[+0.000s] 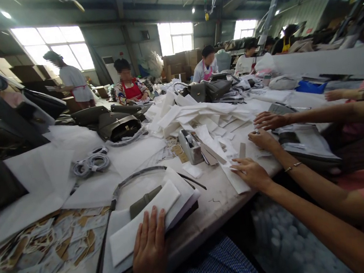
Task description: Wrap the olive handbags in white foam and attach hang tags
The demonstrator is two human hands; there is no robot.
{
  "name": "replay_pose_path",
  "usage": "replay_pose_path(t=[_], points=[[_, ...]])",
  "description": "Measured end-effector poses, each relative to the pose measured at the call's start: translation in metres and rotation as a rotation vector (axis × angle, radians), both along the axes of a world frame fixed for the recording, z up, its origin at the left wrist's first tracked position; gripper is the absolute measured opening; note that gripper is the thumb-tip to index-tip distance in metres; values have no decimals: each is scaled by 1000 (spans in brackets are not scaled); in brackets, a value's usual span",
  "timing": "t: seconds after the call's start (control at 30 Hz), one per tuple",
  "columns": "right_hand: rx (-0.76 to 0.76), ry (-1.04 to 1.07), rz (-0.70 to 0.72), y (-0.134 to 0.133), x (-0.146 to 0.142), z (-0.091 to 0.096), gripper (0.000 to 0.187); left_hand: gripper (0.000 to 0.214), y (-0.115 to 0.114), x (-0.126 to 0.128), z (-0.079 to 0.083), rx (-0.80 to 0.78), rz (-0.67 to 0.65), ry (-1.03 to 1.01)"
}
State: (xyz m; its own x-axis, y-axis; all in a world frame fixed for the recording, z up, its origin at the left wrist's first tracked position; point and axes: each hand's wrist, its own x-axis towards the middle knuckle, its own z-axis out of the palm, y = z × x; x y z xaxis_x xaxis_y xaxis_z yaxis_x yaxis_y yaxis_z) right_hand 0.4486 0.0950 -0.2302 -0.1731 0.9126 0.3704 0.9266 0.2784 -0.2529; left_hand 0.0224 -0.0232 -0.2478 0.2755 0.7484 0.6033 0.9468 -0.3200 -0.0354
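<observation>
My left hand (150, 245) lies flat, fingers extended, on a folded white foam sheet (125, 243). The sheet rests with other white sheets on a dark handbag (146, 200) whose wrapped handle (140, 172) arches up behind it. My right hand (252, 173) reaches out to the right, fingers stretched over a long white foam strip (236, 183) at the table edge. Its fingertips seem to touch the strip; their undersides are hidden. A grey tape dispenser (190, 146) stands left of it, with grey card strips (212, 153) alongside.
A heap of white foam pieces (192, 113) fills the mid-table. Tags with cords (46, 244), coiled wrapped straps (91, 163) and dark bags (118, 126) lie left. A co-worker's hands (265, 135) work close by on the right, near a wrapped bag (307, 144).
</observation>
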Motion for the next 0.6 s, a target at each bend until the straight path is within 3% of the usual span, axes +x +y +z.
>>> replay_pose_path(t=[0.1,0.17,0.27,0.43,0.6], points=[[46,14,27,-2,3,6,48,66,-1,0,1,-4,-1,-8],[58,73,-75,-2,12,4,55,66,-1,1,1,-5,1,-17],[19,125,-261,-3,29,-8,47,65,0,1,2,2,-6,-29],[-73,103,-252,-9,42,-25,29,65,0,0,1,2,-19,-54],[-137,130,-356,0,42,-22,29,65,0,-1,1,-10,-14,-67]])
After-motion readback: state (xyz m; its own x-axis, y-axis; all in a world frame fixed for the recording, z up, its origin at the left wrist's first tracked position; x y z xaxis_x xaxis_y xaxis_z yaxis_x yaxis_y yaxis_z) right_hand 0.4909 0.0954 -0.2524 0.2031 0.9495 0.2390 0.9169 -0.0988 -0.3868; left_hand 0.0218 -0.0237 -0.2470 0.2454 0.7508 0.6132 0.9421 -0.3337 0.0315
